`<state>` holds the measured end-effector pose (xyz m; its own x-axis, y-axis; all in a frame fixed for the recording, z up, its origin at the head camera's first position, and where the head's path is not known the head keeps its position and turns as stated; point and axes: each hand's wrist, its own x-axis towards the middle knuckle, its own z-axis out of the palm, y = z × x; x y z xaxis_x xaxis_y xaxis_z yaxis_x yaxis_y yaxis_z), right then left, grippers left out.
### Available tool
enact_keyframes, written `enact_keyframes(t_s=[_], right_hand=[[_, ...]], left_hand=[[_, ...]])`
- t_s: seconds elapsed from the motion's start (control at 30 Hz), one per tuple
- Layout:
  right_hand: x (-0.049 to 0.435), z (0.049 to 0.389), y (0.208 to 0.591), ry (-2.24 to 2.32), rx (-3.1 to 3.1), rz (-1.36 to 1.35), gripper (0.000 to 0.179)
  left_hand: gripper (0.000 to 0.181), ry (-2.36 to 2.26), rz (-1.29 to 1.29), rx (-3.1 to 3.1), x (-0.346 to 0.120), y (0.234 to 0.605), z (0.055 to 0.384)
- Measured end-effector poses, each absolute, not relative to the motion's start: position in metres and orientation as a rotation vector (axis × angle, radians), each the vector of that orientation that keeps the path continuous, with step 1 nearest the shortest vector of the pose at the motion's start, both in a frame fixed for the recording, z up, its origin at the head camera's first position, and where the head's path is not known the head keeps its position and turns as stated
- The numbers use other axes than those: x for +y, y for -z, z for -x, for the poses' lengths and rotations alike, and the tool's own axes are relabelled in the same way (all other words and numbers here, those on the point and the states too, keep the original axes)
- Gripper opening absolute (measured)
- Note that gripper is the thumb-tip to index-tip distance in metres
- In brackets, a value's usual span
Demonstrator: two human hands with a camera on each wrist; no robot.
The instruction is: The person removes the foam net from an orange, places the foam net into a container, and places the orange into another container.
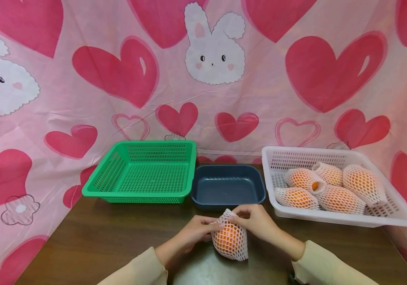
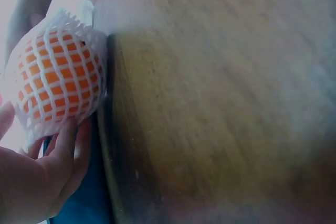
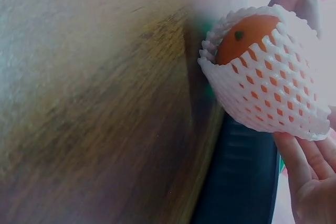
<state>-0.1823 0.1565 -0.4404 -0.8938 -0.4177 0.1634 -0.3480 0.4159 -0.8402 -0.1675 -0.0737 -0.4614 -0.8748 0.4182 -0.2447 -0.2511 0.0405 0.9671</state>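
Note:
An orange (image 3: 247,38) in a white foam net (image 1: 238,247) is held up over the table's near middle. My left hand (image 1: 197,232) grips it from the left, thumb lying across the net near its upper end. From the right, my right hand (image 1: 257,221) pinches the gathered upper end of the net. In the right wrist view the orange's stem end shows through the net's wide opening. The left wrist view shows the left fingers (image 2: 65,142) against the netted fruit. Some fingertips of both hands are hidden behind the net.
Behind the hands stands a dark blue basin (image 1: 228,192). A green basket (image 1: 153,194) is at the left. The white basket (image 1: 331,219) at the right holds several netted oranges (image 1: 340,199). A pink printed curtain (image 1: 174,91) hangs behind the brown table (image 1: 117,229).

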Motion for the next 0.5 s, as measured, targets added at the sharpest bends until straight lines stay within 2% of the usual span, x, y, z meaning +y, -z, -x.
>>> enact_keyframes(t_s=[0.13, 0.37, 0.5], right_hand=[[0.157, 0.182, 0.44, 1.47, 2.553, 0.669, 0.015], [0.162, 0.184, 0.44, 1.277, 2.521, 0.775, 0.029], [0.166, 0.186, 0.439, 1.284, 2.484, 0.844, 0.021]], left_hand=[[0.03, -1.864, -0.235, 1.946, -0.074, 0.458, 0.168], [0.016, -1.706, -0.447, 2.224, -0.071, 0.452, 0.171], [0.008, -1.573, -0.601, 2.433, -0.07, 0.449, 0.172]])
